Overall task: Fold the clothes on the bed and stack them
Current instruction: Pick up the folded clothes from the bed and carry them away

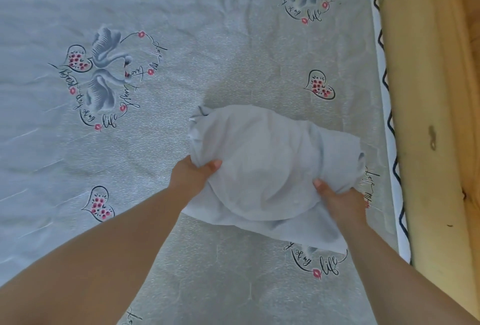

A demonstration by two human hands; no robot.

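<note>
Head view, downward onto bed [181, 259] with printed sheet. Pale grey garment [262, 168], partly folded into a bulky, rounded bundle, lying on the sheet toward the right side of the bed, near the wooden frame [428, 116].

Left hand [191, 175] gripping the near-left edge of the bundle: thumb on top of the cloth, fingers tucked beneath and out of sight. Right hand [340, 201] gripping the near-right edge likewise, thumb pressed onto the upper layer, remaining fingers hidden under the fabric. Both hands closed on cloth; exact curl of the hidden fingers not discernible.

Garment between the two hands, most of its bulk just beyond the thumbs; a loose flap trailing toward the viewer below the right wrist.

Probable risks: unfolding of the loose lower flap on lifting, since only the upper layers appear pinched; trapped air and uneven layers leaving a domed, unstable fold, poor as a base for stacking; slippage toward the bed edge on the right, given the nearness of the frame. No other clothes or finished stack visible.
</note>
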